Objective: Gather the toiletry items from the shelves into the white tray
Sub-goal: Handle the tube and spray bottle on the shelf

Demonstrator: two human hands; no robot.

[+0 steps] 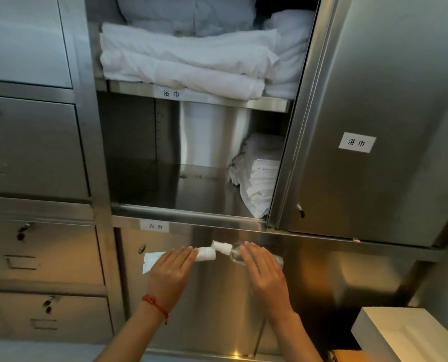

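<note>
A white tray sits at lower right, just right of a steel cabinet. In front of the cabinet's lower door, the left hand holds a white tube, its capped end pointing right; fingers lie over it, fairly straight. Beside it the right hand holds a clear bottle with a white spray top, touching the tube's cap. Above, the cabinet's open shelves hold folded white towels, and a small stack at the right.
</note>
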